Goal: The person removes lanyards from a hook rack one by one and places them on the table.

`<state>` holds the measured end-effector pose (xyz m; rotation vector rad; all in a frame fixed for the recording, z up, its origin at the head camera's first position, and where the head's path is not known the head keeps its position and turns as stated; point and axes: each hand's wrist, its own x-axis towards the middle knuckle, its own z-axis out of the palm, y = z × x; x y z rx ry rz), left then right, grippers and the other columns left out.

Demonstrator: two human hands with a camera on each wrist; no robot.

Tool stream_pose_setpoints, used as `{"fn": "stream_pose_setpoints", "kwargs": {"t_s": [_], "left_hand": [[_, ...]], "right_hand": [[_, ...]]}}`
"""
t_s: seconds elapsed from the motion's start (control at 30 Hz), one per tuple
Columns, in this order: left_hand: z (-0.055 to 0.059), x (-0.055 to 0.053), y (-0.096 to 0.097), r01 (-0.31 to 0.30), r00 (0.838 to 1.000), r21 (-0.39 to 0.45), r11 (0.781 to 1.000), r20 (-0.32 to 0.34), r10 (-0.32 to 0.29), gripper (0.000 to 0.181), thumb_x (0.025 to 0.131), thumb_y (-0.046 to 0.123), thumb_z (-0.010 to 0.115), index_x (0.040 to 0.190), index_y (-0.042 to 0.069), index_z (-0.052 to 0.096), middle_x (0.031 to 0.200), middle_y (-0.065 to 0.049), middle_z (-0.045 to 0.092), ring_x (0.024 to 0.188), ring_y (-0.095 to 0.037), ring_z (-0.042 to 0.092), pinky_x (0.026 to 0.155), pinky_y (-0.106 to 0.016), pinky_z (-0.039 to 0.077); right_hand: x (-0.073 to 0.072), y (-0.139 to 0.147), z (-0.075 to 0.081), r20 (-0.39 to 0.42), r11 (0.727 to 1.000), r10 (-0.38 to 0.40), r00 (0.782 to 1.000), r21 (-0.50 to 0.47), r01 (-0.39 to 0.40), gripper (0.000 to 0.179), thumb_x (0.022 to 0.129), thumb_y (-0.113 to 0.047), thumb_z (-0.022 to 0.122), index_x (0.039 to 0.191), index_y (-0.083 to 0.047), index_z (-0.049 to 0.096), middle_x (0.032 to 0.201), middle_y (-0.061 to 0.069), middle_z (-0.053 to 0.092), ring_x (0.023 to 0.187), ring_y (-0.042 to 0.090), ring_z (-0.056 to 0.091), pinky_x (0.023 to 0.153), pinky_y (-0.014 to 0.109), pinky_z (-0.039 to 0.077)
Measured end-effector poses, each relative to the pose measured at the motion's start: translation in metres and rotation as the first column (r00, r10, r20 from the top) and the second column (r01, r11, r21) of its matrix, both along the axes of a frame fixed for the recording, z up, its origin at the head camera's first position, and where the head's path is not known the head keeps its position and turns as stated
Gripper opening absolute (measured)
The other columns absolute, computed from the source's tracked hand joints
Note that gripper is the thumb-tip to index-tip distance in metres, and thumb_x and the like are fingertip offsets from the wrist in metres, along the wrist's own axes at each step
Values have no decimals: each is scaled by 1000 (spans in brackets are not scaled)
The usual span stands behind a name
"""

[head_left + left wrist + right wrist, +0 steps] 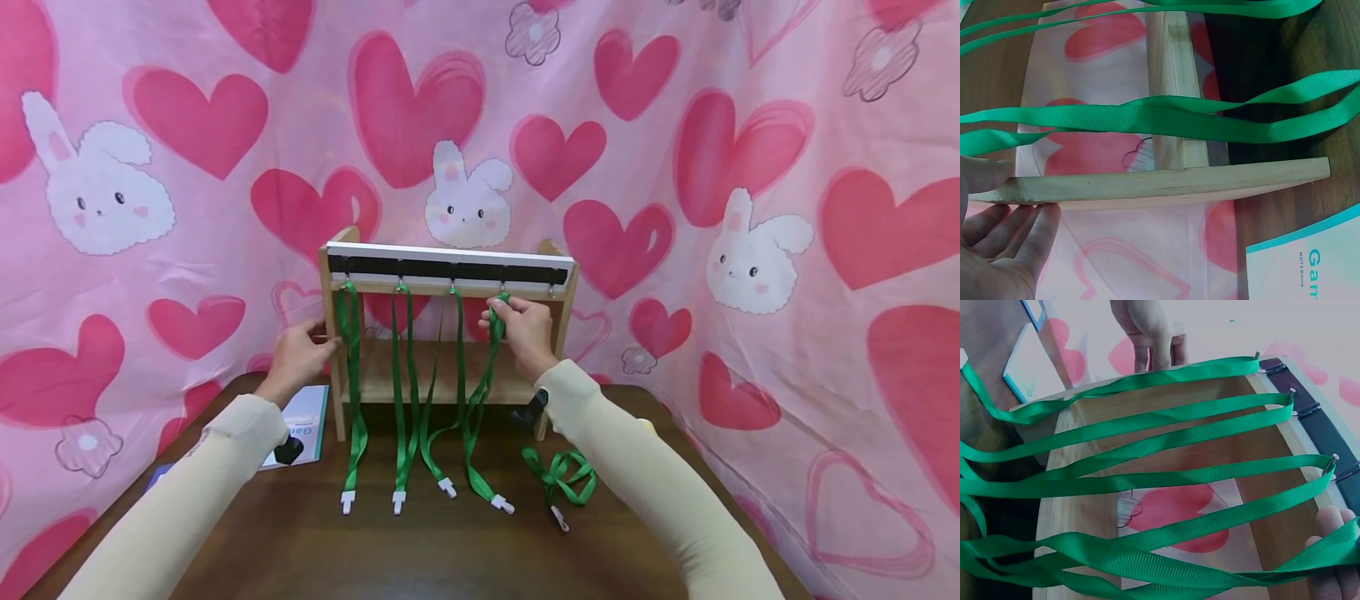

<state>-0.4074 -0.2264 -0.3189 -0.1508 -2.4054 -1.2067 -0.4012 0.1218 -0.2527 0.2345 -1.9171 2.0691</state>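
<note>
A wooden rack (567, 333) stands on the table, with small metal hooks along its black-and-white top bar (480, 273). My left hand (296, 354) grips its left side panel (1166, 187), thumb above and fingers below in the left wrist view. On the fourth hook from the left hangs a green lanyard (480, 400); my right hand (527, 329) pinches it just under the hook. Three more green lanyards (354, 350) hang to the left, their white clips (399, 502) resting on the table. Another green lanyard (558, 475) lies looped on the table at the right.
A notebook (309, 425) lies left of the rack, partly behind my left forearm. Something blue (159, 475) shows near the table's left edge. A small yellow thing (647, 427) peeks from behind my right sleeve. Pink heart-patterned cloth (465, 100) hangs behind the table.
</note>
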Motion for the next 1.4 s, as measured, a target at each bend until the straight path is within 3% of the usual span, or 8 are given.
{"fn": "stream_pose_setpoints", "kwargs": {"t_s": [0.2,0.37,0.6,0.67,0.8,0.93,1.03,1.4], "left_hand": [[-1,2,1,0,1000,2,1000,-4,0,55,100,22,63,148,-1,48,133,-28,62,117,-45,64,95,-55,57],[-1,1,1,0,1000,-8,1000,-4,0,56,100,22,64,148,-2,48,132,-29,63,116,-45,65,94,-55,58],[0,0,0,-2,1000,-5,1000,2,2,56,100,23,63,148,-2,47,132,-29,63,115,-46,65,95,-56,57],[0,-1,0,-2,1000,-7,1000,0,2,56,100,22,63,148,-2,47,132,-29,63,115,-46,66,95,-56,57],[-1,-1,-1,-6,1000,-6,1000,5,6,55,101,22,62,148,-1,47,132,-29,63,116,-46,65,95,-56,57],[-1,-1,-1,-11,1000,-5,1000,12,11,55,100,22,63,148,-1,48,132,-29,63,116,-46,66,95,-56,57],[0,-1,-1,-11,1000,-5,1000,11,11,56,100,23,63,148,-2,48,132,-29,63,116,-46,65,96,-56,57],[0,1,2,-17,1000,-8,1000,4,18,55,100,22,64,147,-1,49,133,-28,63,117,-45,65,97,-55,57]], "right_hand": [[1,5,-3,-36,1000,-1,999,19,2,30,98,-18,68,118,4,72,91,10,80,75,15,78,82,37,63],[0,17,-8,-85,999,-39,996,29,42,30,97,-17,68,117,5,72,97,16,79,77,15,78,74,28,64],[1,39,-17,-218,987,-83,972,120,111,26,98,-13,66,112,7,73,104,29,75,90,33,78,75,23,63],[1,45,-23,-236,982,-82,968,149,119,25,99,-11,65,111,8,73,105,32,73,89,30,79,77,23,63],[4,56,-36,-285,943,-98,954,280,180,23,100,-14,63,109,4,76,100,26,77,83,16,79,83,26,62],[10,62,-47,-356,850,-111,928,449,275,19,99,-16,65,104,-6,80,91,12,80,85,20,79,84,33,64],[15,64,-54,-376,795,-84,923,534,289,17,98,-16,66,102,-8,81,89,8,81,84,21,79,80,35,64],[39,62,-85,-179,776,39,983,625,83,15,98,-12,65,98,-10,80,86,6,80,79,16,78,75,29,65]]}}
